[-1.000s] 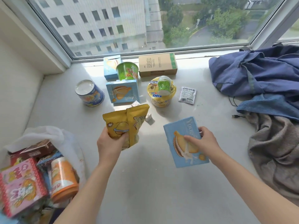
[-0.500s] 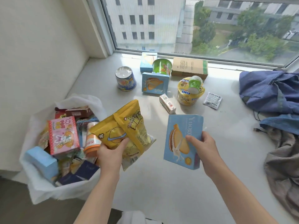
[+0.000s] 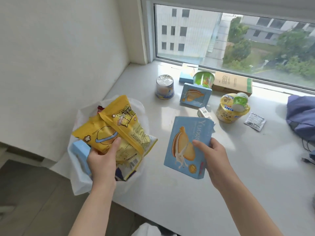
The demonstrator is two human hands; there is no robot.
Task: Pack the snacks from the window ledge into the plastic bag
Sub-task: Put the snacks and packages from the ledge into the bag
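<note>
Showing two snacks in transit from ledge to bag. The left hand (image 3: 102,160) grips two yellow popcorn packets (image 3: 119,128) by their lower ends, thumb across the front and fingers curled behind, so that both travel as one bundle. They hang directly over the open mouth of the white plastic bag (image 3: 77,182), which sits at the left end of the window ledge (image 3: 179,210), close to the wall. The bag already holds goods: a light-blue carton (image 3: 80,150) shows beneath the packets. Its rim stands open, probably left so to take drops from above.

The right hand (image 3: 214,155) pinches a blue biscuit box (image 3: 186,147) along its right edge, thumb on the printed face and fingers behind. The box appears lifted off the ledge and tilted. It is held to the right of the bag, apparently waiting its turn while the mouth is occupied.

Unpacked, clustered near the pane:
- a foil-lidded tub (image 3: 165,89)
- a smaller blue box (image 3: 195,97)
- a green cup (image 3: 203,80)
- a kraft carton (image 3: 232,83)
- a yellow noodle bowl (image 3: 226,114) with a small green pot (image 3: 240,101) lying on its lid
- a small carton (image 3: 204,113)
- a white sachet (image 3: 254,120)

Blue clothing (image 3: 301,113) lies at the right end, apart from the snacks.

Judgement: packing is well under way but not nearly finished. The next release calls for settling the soft packets low enough to leave room for the rigid box.
</note>
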